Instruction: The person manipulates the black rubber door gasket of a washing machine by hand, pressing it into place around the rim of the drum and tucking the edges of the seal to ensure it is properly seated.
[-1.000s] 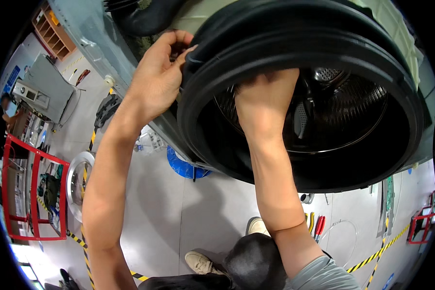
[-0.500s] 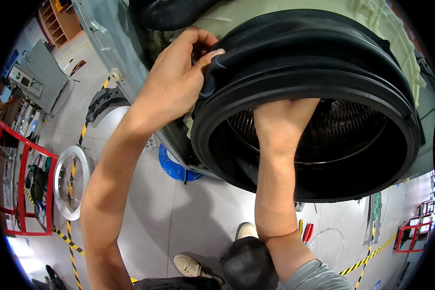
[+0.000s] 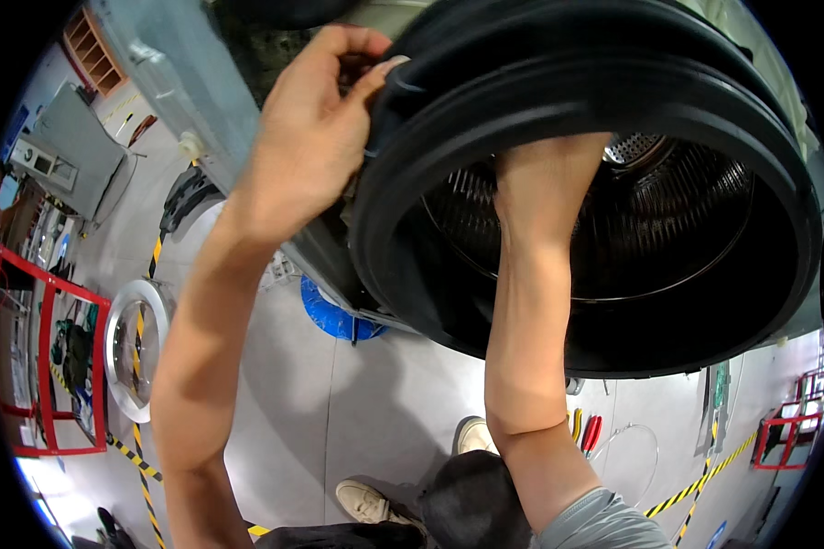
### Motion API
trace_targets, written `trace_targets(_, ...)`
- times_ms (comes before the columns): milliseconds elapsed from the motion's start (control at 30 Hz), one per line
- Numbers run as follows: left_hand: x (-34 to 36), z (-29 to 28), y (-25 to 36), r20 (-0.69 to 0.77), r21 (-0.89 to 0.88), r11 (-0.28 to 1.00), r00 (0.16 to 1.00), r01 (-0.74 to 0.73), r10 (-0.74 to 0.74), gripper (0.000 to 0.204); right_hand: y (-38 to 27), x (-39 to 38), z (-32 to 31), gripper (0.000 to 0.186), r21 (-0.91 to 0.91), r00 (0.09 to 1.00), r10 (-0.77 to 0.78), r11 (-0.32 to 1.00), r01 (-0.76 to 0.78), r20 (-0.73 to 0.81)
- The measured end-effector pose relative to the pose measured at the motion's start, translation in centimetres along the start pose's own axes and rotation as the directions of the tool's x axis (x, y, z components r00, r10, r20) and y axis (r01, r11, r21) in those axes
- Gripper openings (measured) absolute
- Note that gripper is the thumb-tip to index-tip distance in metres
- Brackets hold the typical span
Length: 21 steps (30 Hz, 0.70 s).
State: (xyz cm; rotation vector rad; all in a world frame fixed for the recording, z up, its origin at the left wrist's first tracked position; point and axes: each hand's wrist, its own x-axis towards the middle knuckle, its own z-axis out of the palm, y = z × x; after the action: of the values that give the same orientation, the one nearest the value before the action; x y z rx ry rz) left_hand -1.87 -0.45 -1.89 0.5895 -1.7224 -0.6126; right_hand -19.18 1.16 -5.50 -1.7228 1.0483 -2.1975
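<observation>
In front of me is an opened washing machine with a wide black rubber door seal [image 3: 577, 87] around its round opening. My left hand [image 3: 311, 137] is at the seal's upper left, its thumb and fingers pinched on the outer edge. Through the opening reaches my right hand [image 3: 547, 188], up under the seal's upper lip; its fingers are hidden behind the rubber. Behind it shows the ribbed metal drum [image 3: 668, 224]. A grey cabinet panel [image 3: 197, 87] stands left of the seal, and part of the pale tub [image 3: 778, 105] shows at the right.
On the floor at left lie a round glass door [image 3: 163, 320] with a silver rim and a black curved part [image 3: 188, 197]. A red-framed cart [image 3: 48, 357] stands farther left. Red-handled pliers [image 3: 592, 432] and a thin wire ring [image 3: 655, 457] lie near my right elbow. A blue round base [image 3: 325, 316] sits below the machine.
The view has shifted, so the seal looks larger and higher, with more of the drum's inside showing. My left hand keeps its pinch on the edge; my right hand remains inside the opening.
</observation>
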Motion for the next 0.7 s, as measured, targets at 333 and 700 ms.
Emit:
trace_targets(333,0.5,-2.4,-0.6,0.156,-0.142,0.962,0.965,0.233,-0.211,0.031,-5.9,-0.4,0.7,0.031,0.045,0.979,0.036,0.999,-0.028,-0.200)
trace_targets(700,0.2,-2.5,1.1,0.244,0.082,0.986,0.957,0.143,-0.159,0.046,-5.3,1.2,-0.5,0.016,0.327,0.951,0.102,0.945,-0.002,-0.290)
